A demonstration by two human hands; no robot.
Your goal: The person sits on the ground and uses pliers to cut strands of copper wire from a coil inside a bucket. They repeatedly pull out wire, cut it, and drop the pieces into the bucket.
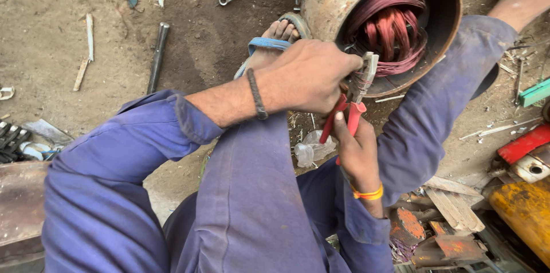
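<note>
The right hand grips the red-handled pliers, the left hand closes over their head at the motor housing, where the copper winding seems mostly still inside, far from stripped.

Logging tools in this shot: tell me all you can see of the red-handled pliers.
The pliers have two red-sleeved handles and a worn grey metal head. They stand nearly upright, head up at the rim of the rusty motor housing, against the reddish copper winding. The left hand covers the pivot; the right hand grips the handles from below.
</note>
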